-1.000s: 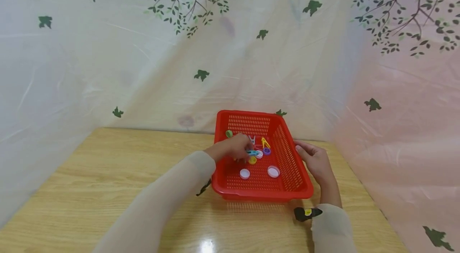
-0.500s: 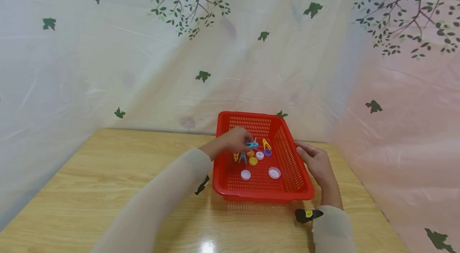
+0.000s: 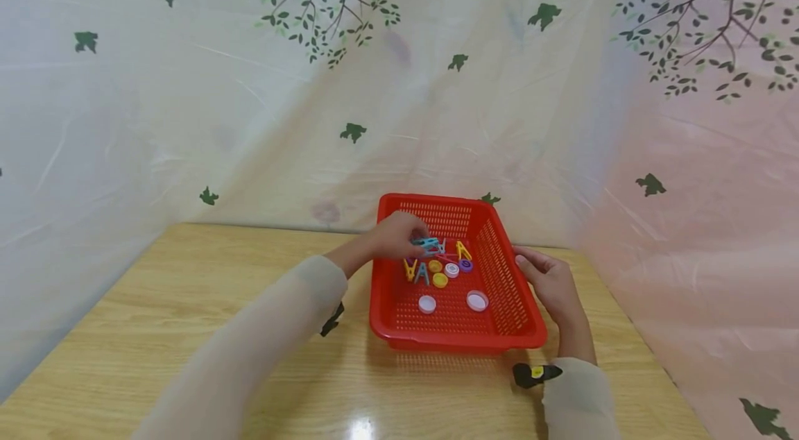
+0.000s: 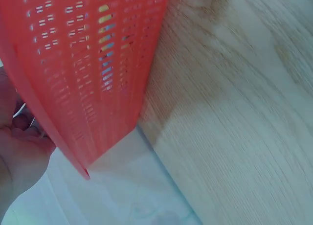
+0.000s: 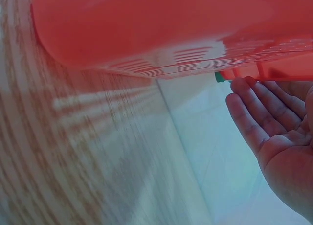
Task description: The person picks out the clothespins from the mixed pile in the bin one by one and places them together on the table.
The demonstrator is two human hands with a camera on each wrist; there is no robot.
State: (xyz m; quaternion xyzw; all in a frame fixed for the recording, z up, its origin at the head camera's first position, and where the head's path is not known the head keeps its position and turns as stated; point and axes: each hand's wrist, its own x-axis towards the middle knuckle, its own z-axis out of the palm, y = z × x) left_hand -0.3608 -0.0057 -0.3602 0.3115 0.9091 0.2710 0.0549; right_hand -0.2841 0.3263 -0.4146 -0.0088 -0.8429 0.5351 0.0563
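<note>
A red plastic basket (image 3: pixel 462 341) with slotted walls stands on the table. Over its back left part, my left hand (image 3: pixel 399 235) pinches a blue clothespin (image 3: pixel 427 243) between thumb and fingers. A second blue shape lies close below it, partly hidden by the hand. In the left wrist view the left hand (image 4: pixel 22 151) shows beyond the basket's rim. My right hand (image 3: pixel 552 284) touches the right rim from outside; in the right wrist view its fingers (image 5: pixel 264 105) look nearly straight, with tips at the rim's underside.
Inside the basket lie yellow clothespins (image 3: pixel 462 250), a blue-grey clothespin (image 3: pixel 422 274), yellow caps (image 3: pixel 440 280), a purple cap (image 3: pixel 465 265) and white caps (image 3: pixel 427 304). A wooden table (image 3: pixel 262 329) extends left. Behind hangs a leaf-patterned sheet (image 3: pixel 281 114).
My left hand has risen and moved back and left with the blue clothespin, uncovering yellow and blue-grey clothespins and a yellow cap. The right hand has stayed at the rim.
</note>
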